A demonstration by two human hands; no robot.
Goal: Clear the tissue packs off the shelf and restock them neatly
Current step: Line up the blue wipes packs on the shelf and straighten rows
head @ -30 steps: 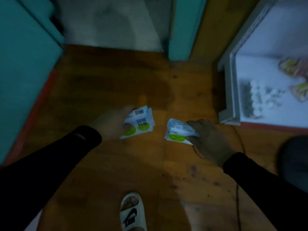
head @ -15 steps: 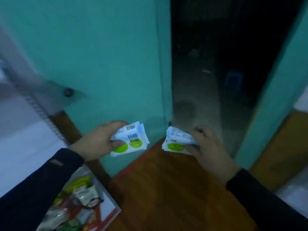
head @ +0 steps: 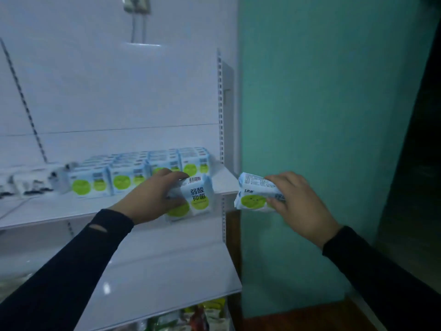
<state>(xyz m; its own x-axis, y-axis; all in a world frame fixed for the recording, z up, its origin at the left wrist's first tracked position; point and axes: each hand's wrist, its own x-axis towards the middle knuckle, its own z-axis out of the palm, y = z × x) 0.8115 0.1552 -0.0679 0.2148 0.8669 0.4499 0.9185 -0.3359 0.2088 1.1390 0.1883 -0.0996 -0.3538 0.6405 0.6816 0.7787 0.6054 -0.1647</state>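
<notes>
Nearest, at 6 o'clock, snack bags (head: 205, 314) under the lower shelf (head: 171, 271) are blurred and cut off by the frame. The left hand (head: 152, 199) curls around a tissue pack (head: 196, 199) at the upper shelf's (head: 47, 211) front edge, its fingers hiding the pack's left side. At 3 o'clock, the right hand (head: 300, 206) pinches a second pack (head: 255, 197) off the shelf's end, before the teal wall (head: 322, 115). Behind, stocked packs (head: 133, 173) stand in rows; at 9 o'clock, things there blur.

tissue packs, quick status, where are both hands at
Left hand grips a tissue pack at the shelf front edge. Right hand grips a second pack, off the shelf's right end. Stocked rows behind; nothing in the way.
</notes>
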